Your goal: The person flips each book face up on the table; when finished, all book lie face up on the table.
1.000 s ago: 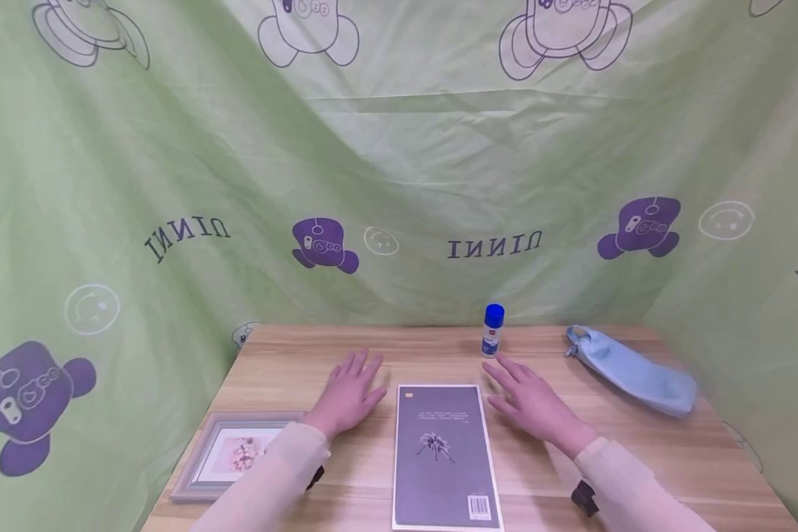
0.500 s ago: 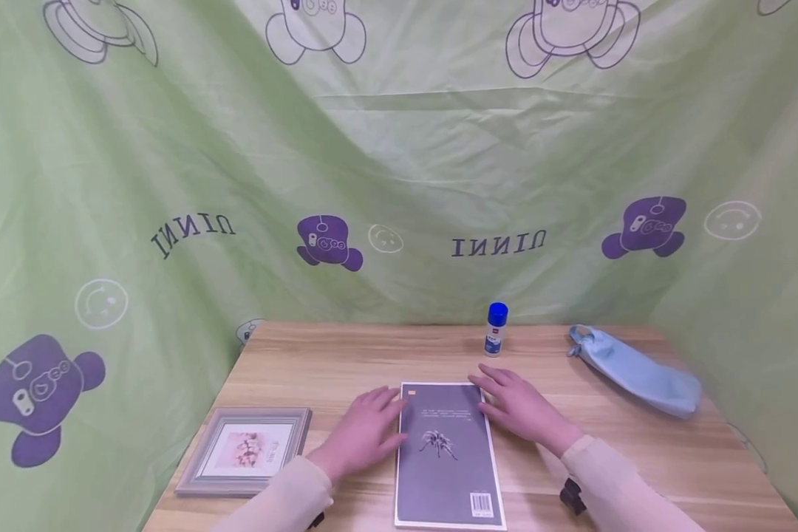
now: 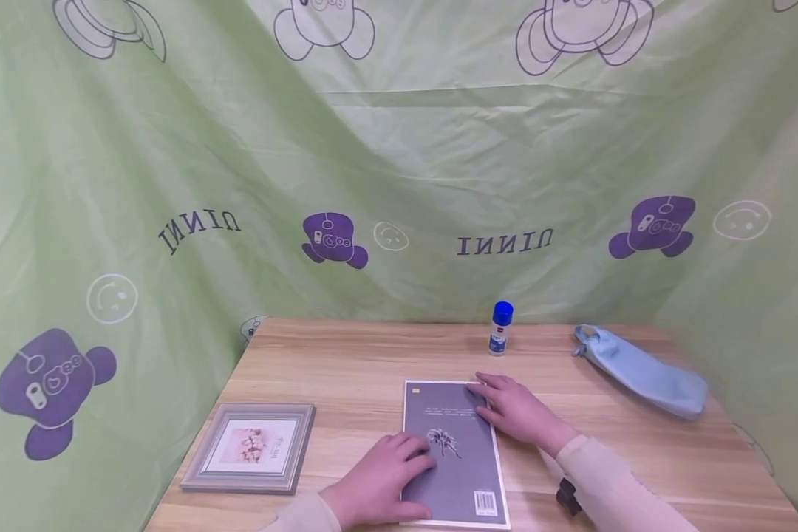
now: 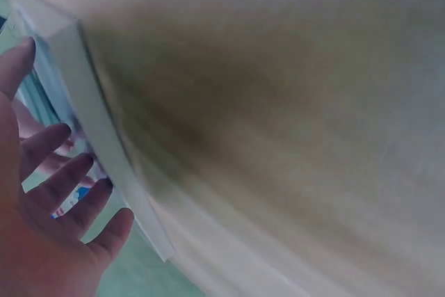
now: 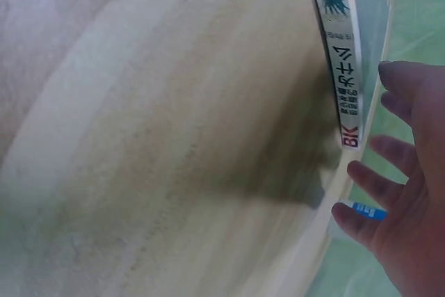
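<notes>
Your left hand (image 3: 382, 482) lies over the near left edge of the gray book (image 3: 465, 480), its fingers loosely bent and spread across the cover; its grip is wide and nothing is pinched in it. Your right hand (image 3: 515, 411) is at the book's far right edge, fingertips over the cover, and its grip is wide as well. You cannot tell from the wrist views whether the fingertips of either hand press on the cover. The book lies flat on the wooden bench (image 3: 359, 362), near the middle, with a spider picture (image 3: 444, 442) in the center of the cover and a barcode (image 3: 485, 503) at the near right corner. Its printed spine (image 5: 342, 67) faces right. To your left, well apart from the book, a gray picture frame (image 3: 247, 449) with pink flowers lies face up. On the far side, beyond your right hand, a small bottle (image 3: 502, 327) with a blue cap stands upright, and a light blue pouch (image 3: 641, 373) lies at the far right. A green cloth (image 3: 412, 162) with purple prints hangs behind the bench.
</notes>
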A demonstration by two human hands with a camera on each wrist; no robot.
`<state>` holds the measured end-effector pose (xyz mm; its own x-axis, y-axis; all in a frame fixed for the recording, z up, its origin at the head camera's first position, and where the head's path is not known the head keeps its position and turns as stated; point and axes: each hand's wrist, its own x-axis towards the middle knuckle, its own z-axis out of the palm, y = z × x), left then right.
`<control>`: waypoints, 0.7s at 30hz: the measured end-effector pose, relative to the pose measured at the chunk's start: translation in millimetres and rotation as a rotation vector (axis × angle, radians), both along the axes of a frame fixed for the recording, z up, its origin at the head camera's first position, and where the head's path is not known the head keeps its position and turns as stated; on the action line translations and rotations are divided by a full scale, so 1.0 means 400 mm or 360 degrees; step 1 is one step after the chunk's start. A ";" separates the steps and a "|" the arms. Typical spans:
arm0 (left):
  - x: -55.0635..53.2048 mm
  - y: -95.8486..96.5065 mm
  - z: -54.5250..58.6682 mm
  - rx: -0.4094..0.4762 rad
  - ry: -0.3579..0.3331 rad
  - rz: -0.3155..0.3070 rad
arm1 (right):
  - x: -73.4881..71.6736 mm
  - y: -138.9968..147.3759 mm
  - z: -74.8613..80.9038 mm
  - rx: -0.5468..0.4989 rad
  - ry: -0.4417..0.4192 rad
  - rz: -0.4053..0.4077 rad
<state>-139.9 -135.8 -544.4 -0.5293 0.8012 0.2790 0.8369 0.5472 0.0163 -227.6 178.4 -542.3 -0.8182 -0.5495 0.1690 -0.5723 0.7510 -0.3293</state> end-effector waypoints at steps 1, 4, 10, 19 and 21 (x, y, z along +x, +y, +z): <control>0.003 0.000 -0.003 0.0001 0.0023 -0.0008 | 0.000 -0.001 -0.003 0.0001 -0.0006 0.0000; 0.010 0.001 -0.009 -0.0004 0.0076 -0.0006 | -0.001 -0.004 -0.009 0.0011 -0.0001 0.0004; 0.023 -0.001 -0.018 -0.0082 0.0154 0.0017 | 0.003 -0.011 -0.005 0.0033 -0.0026 -0.0009; 0.032 0.004 -0.028 -0.0159 0.0163 0.0063 | -0.001 -0.016 -0.005 -0.0027 -0.0092 -0.0037; 0.034 0.008 -0.024 -0.0190 0.0187 0.0065 | -0.002 -0.017 -0.005 -0.0038 -0.0104 -0.0041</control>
<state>-126.2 -132.4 -553.9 -0.5313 0.8110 0.2449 0.8064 0.5727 -0.1474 -228.4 171.8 -544.5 -0.8419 -0.5244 0.1275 -0.5294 0.7567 -0.3836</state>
